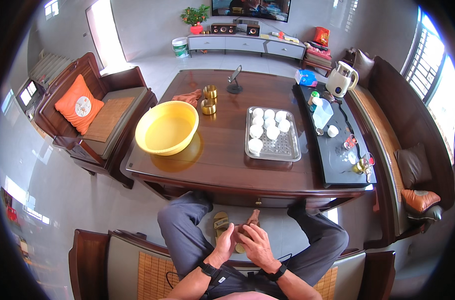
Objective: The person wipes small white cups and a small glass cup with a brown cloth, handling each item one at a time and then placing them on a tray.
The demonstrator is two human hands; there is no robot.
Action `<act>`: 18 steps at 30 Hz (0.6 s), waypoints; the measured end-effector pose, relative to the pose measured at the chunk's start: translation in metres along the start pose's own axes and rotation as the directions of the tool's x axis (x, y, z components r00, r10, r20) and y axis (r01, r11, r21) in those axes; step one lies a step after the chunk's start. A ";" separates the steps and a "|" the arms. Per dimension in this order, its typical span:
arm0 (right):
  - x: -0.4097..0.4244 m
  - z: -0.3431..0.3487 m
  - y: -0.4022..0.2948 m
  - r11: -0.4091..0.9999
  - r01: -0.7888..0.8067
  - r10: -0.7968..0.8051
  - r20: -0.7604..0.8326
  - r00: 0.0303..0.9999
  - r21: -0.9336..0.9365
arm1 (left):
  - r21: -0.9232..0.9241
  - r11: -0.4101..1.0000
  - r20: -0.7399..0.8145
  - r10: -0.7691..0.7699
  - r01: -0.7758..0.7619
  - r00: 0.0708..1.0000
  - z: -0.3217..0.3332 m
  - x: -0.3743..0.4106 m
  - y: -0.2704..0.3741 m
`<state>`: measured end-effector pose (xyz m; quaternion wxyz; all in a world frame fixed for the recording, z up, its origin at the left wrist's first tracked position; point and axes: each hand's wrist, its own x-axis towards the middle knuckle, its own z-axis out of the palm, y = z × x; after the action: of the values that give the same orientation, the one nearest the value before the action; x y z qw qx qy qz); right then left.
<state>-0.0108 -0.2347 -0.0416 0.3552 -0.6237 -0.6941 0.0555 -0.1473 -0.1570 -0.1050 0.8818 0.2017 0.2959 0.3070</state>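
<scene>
Between my knees, my left hand (226, 241) and my right hand (255, 242) are together on a brown cloth (254, 216). One end of the cloth sticks up beyond my right fingers. Whether something is wrapped inside it is hidden by my hands. On the wooden table (220, 150) ahead, a perforated metal tray (276, 149) carries several small white cups (256, 131). A yellow plastic basin (167, 129) stands to its left. Behind the basin lies another brown cloth (188, 98), beside two brass-coloured cups (209, 107).
A phone stand (234, 80) rises near the table's back. On the right, a black tea tray (336, 161) bears a clear plastic container (322, 113), a white cup (332, 131), glasses and an electric kettle (340, 80). Wooden seats flank the table. A pair of sandals (221, 221) lies beneath my hands.
</scene>
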 end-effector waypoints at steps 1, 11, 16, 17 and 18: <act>0.003 -0.001 -0.003 0.994 0.062 -0.054 0.080 0.995 -0.094 | -0.073 0.996 0.000 -0.047 0.047 0.999 -0.002 0.000 -0.002; 0.016 0.013 -0.002 0.999 -0.041 0.040 0.028 0.999 0.036 | 0.040 0.996 -0.038 0.077 -0.076 0.996 0.006 -0.008 -0.002; 0.014 0.021 0.016 0.950 -0.127 0.115 0.059 0.992 0.287 | 0.114 0.990 -0.014 0.088 -0.086 0.996 0.001 -0.008 -0.003; 0.013 0.020 0.019 0.927 -0.166 0.141 0.097 0.985 0.338 | 0.125 0.987 -0.018 0.105 -0.102 0.994 0.000 -0.008 -0.003; 0.011 0.018 0.022 0.911 -0.183 0.149 0.120 0.982 0.369 | 0.127 0.986 -0.016 0.111 -0.109 0.994 0.001 -0.008 -0.003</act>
<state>-0.0029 -0.2131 -0.0614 0.4314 -0.5972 -0.6300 0.2458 -0.1510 -0.1646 -0.1023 0.8456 0.2694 0.3130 0.3382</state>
